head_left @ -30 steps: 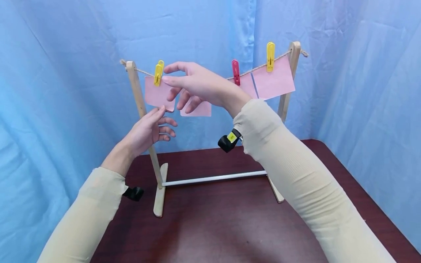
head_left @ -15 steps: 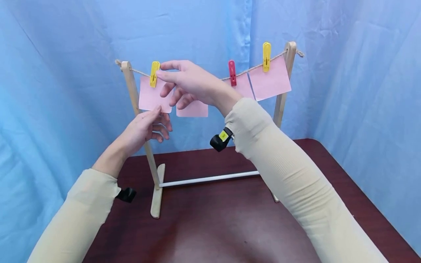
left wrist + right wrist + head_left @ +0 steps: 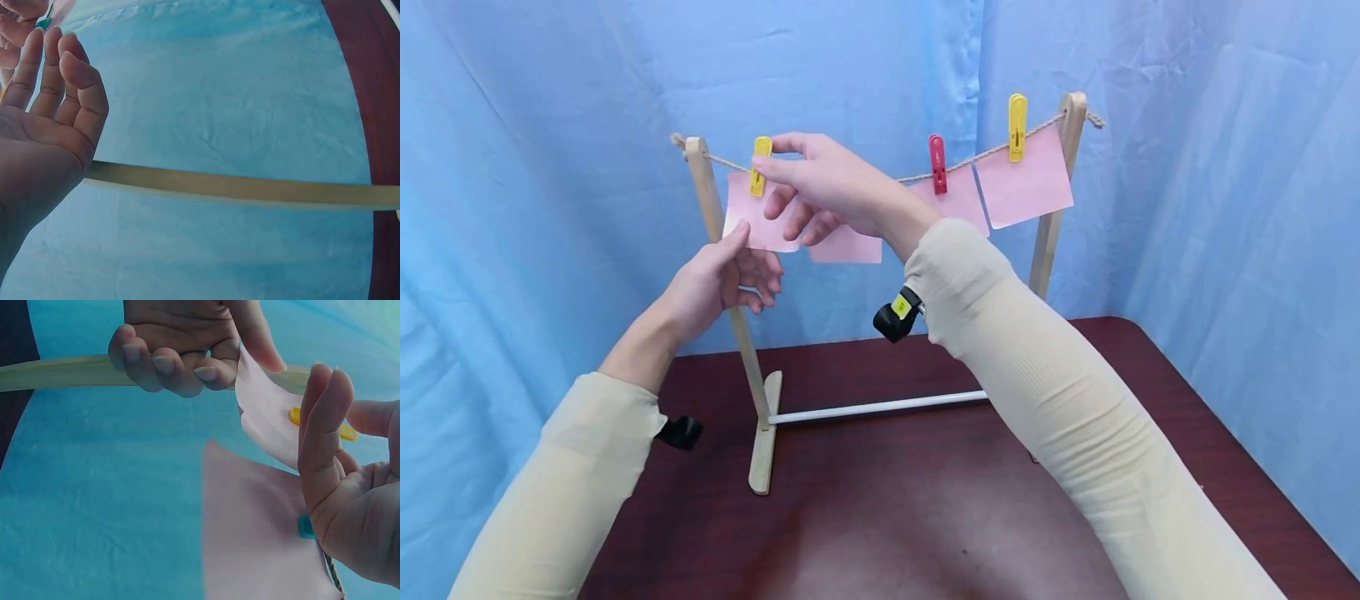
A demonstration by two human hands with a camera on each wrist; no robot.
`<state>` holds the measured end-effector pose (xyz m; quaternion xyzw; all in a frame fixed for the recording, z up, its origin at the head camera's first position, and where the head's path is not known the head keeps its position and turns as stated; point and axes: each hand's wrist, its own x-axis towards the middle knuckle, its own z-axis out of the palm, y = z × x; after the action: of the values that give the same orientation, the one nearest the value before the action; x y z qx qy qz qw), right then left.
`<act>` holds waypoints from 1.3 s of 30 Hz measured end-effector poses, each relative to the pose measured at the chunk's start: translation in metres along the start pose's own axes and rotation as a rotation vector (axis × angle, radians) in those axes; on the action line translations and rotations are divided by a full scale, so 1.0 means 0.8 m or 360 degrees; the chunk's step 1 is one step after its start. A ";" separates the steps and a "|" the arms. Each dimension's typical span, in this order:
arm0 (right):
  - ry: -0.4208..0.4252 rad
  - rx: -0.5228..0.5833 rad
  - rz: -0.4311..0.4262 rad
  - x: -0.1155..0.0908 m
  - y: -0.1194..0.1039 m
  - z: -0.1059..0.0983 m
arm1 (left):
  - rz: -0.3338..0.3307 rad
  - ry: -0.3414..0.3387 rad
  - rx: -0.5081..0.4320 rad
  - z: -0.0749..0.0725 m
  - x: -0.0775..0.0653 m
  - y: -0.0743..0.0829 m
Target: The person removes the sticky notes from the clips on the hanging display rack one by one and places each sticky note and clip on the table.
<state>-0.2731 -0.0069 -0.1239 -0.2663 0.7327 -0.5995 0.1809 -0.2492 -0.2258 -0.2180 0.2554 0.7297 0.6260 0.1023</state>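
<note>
On the left end of the rope hangs a square pink paper (image 3: pixel 740 198), clipped by a yellow clothespin (image 3: pixel 758 185). My right hand (image 3: pixel 846 183) pinches the upper part of that clothespin between thumb and index finger, the other fingers loosely bent. At the paper's lower left corner, my left hand (image 3: pixel 703 279) holds it with the thumb in front and the fingers behind. The right wrist view shows the paper (image 3: pixel 265 412) curving towards the left thumb. A second pink paper (image 3: pixel 850 247) hangs beside it, partly hidden by my right hand; its teal clothespin (image 3: pixel 305 527) shows in the right wrist view.
Further right, a red clothespin (image 3: pixel 937 158) and another yellow clothespin (image 3: pixel 1017 129) hold two more pink papers. The rope (image 3: pixel 977 158) spans two wooden posts joined low down by a white rod (image 3: pixel 880 408). The stand is on a dark red table (image 3: pixel 880 500), with blue curtains behind.
My left thumb has slid left along the paper's lower edge, from its right corner to its left. My right thumb and index finger have closed in on the yellow clothespin.
</note>
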 end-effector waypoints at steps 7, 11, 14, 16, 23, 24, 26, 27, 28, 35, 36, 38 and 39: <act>0.0064 -0.0032 0.0009 0.005 -0.005 0.002 | 0.0017 -0.0026 -0.0028 -0.002 -0.002 0.005; 0.0095 -0.0047 0.0003 0.006 -0.007 0.004 | 0.0024 -0.0060 -0.0043 -0.002 -0.003 0.006; 0.0106 -0.0057 -0.0020 0.005 -0.007 0.004 | 0.0017 -0.0073 -0.0039 -0.003 -0.004 0.007; 0.0115 -0.0072 -0.0026 0.005 -0.007 0.004 | 0.0017 -0.0072 -0.0020 -0.004 -0.004 0.007; 0.0138 -0.0312 0.0004 0.002 -0.003 -0.003 | 0.0039 -0.0019 0.0123 -0.007 -0.006 0.008; 0.0136 -0.0346 0.0011 0.001 -0.003 -0.005 | 0.0036 -0.0008 0.0151 -0.008 -0.007 0.008; 0.0125 -0.0406 0.0013 -0.001 -0.002 -0.007 | 0.0019 0.0013 0.0232 -0.009 -0.007 0.007; 0.0120 -0.0427 0.0018 -0.002 -0.002 -0.007 | 0.0005 0.0022 0.0276 -0.009 -0.007 0.008; 0.0117 -0.0444 0.0021 -0.002 -0.002 -0.008 | -0.0011 0.0032 0.0312 -0.009 -0.008 0.008; 0.0116 -0.0428 -0.0004 -0.003 -0.005 -0.001 | -0.0052 0.0079 0.0447 -0.008 -0.009 0.014; 0.0120 -0.0413 -0.0006 -0.003 -0.006 0.000 | -0.0046 0.0077 0.0446 -0.008 -0.010 0.014; 0.0130 -0.0387 0.0000 -0.002 -0.006 0.003 | -0.0036 0.0071 0.0445 -0.007 -0.011 0.014; 0.0137 -0.0378 0.0004 -0.002 -0.007 0.004 | -0.0034 0.0065 0.0443 -0.007 -0.012 0.014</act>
<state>-0.2696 -0.0091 -0.1193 -0.2590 0.8061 -0.5191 0.1174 -0.2411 -0.2343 -0.2080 0.2465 0.8140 0.5228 0.0577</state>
